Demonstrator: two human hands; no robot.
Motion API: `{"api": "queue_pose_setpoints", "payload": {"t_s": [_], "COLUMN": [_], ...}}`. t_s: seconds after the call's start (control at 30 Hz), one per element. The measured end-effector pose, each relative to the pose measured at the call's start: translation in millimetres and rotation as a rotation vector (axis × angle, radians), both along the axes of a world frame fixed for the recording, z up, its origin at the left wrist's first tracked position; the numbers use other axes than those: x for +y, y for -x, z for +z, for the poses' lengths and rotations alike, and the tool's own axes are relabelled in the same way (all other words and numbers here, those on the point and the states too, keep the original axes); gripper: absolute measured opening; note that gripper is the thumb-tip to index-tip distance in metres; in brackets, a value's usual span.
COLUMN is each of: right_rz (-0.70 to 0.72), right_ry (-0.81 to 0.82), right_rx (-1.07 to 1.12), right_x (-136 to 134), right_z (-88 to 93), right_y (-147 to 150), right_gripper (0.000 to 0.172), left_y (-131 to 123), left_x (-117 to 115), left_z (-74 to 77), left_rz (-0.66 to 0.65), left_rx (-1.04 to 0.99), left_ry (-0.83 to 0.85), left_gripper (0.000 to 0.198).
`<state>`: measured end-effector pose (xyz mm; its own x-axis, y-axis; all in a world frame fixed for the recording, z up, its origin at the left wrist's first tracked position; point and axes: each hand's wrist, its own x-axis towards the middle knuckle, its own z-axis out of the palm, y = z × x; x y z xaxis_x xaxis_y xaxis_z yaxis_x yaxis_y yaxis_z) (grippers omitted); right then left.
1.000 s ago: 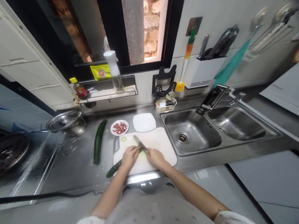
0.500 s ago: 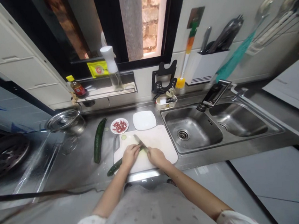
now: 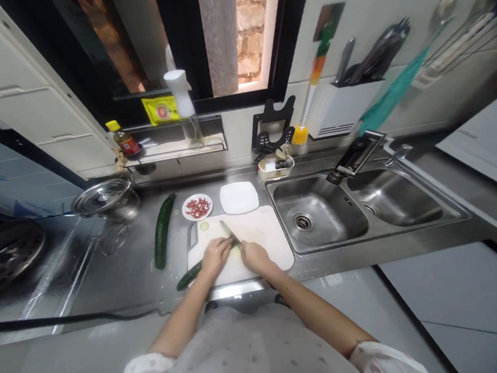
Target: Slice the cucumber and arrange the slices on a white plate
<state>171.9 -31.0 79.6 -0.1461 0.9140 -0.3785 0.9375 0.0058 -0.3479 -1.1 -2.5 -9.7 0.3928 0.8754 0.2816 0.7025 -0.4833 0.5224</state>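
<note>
My right hand (image 3: 255, 258) is closed round the handle of a kitchen knife (image 3: 228, 230), its blade slanting up and left over the white cutting board (image 3: 274, 236). My left hand (image 3: 216, 257) presses its fingers on a dark green cucumber (image 3: 189, 275) beside the blade; the far end of the cucumber sticks out under the wrist, past the board's left edge. Pale green slices lie partly hidden between the hands. One round cucumber slice (image 3: 204, 226) rests at the board's top left. A whole cucumber (image 3: 164, 231) lies on the counter to the left.
Behind the board are a small plate of chopped red pieces (image 3: 197, 207) and a white square plate (image 3: 239, 198). A double sink (image 3: 320, 215) with a black faucet (image 3: 350, 157) is at the right. A lidded steel pot (image 3: 109, 200) stands at the left, near a dark pan (image 3: 10, 251).
The view has shifted slightly. Both hands keep nearly the same place on the board, with the knife still against the cucumber.
</note>
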Motion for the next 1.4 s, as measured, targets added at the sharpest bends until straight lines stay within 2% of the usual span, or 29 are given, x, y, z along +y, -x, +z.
{"api": "queue_pose_setpoints", "payload": {"t_s": [0.4, 0.7, 0.87, 1.4], "right_rz": [0.04, 0.048, 0.055, 0.038], "right_ry": [-0.037, 0.075, 0.075, 0.015], "right_rx": [0.017, -0.076, -0.101, -0.063], "right_x": [10, -16, -26, 2], "right_z": [-3.4, 2.1, 6.7, -8.1], "right_y": [6, -8, -12, 5], "right_gripper": [0.036, 0.031, 0.03, 0.032], "left_y": [-1, -3, -3, -2], "left_x": [-3, -3, -3, -2], "left_z": [1.1, -3.4, -1.5, -1.7], "left_rz": [-0.014, 0.008, 0.001, -0.016], "left_rx": [-0.004, -0.001, -0.008, -0.019], "left_ry": [-0.062, -0.113, -0.112, -0.121], "left_gripper": [0.026, 0.025, 0.025, 0.025]}}
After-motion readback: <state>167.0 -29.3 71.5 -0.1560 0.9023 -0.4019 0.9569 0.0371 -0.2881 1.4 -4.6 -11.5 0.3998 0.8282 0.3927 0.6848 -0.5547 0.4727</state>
